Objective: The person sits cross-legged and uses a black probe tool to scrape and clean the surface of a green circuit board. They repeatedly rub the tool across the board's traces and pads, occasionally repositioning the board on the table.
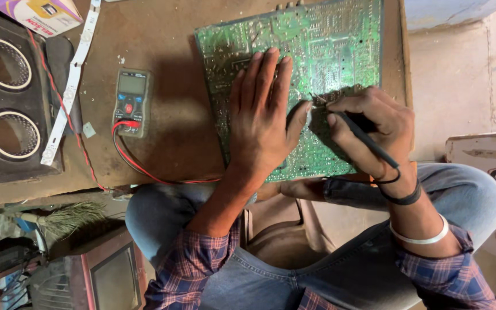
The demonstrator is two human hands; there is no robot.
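Note:
A large green circuit board (328,46) lies solder side up on a brown worktable (167,115). My left hand (262,115) rests flat on the board with fingers spread, pressing it down. My right hand (368,129) pinches a thin black probe (368,140) whose tip touches the board near its middle. A grey handheld multimeter (131,102) sits on the table left of the board. Its red lead (144,172) trails along the table edge toward my lap.
A black speaker box with two round openings (7,97) stands at the far left, beside a white strip (67,92) and a small carton (38,14). Below the table are a small brush (73,217) and an old screen unit (110,278). My knees sit under the table's edge.

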